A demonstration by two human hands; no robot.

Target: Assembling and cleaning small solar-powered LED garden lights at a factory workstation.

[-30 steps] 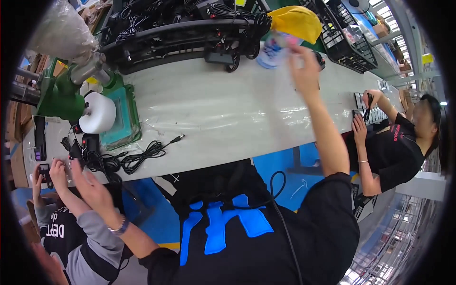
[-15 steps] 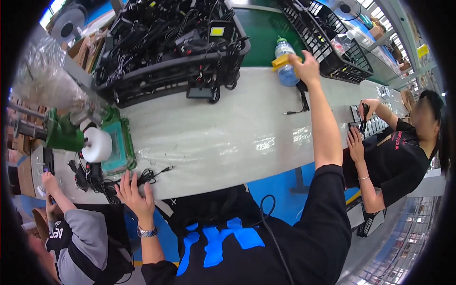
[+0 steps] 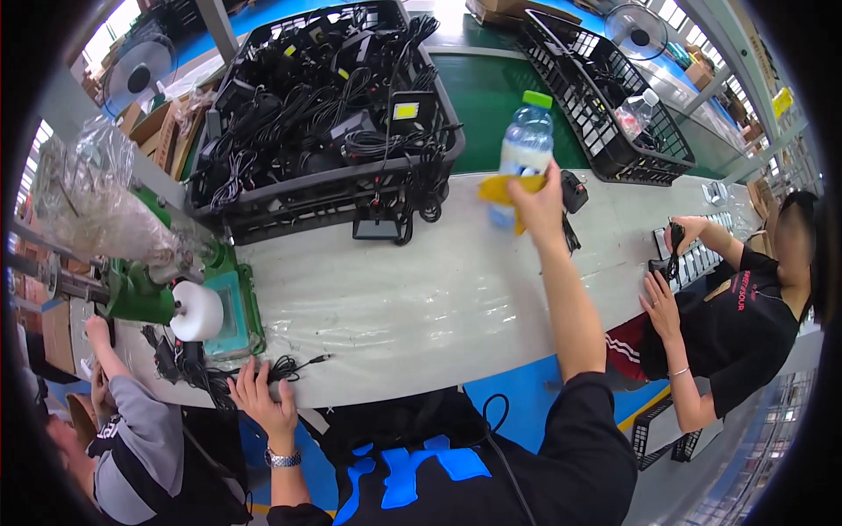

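Note:
My right hand (image 3: 538, 210) reaches over the worktable and is closed round a clear plastic bottle (image 3: 527, 147) with a green cap and a pale label. A yellow piece (image 3: 502, 188), whose kind I cannot make out, lies between my fingers and the bottle. The bottle is slightly tilted, its lower end blurred. Beside that hand lies a black power adapter (image 3: 574, 192) with its cable. Near the table's front edge my left hand (image 3: 265, 403) rests with fingers spread, touching a bunch of black cables (image 3: 210, 379).
A large black crate (image 3: 324, 197) heaped with adapters and cables stands at the back left. A smaller black crate (image 3: 645, 167) is at the back right. A green bench press (image 3: 145, 294) stands on the left. Co-workers sit on both sides; the right one holds a cable (image 3: 674, 238).
My right hand has drawn the bottle nearer and up off its earlier place, uncovering the black adapter. My left hand stays by the cables. The whole view has shifted a little.

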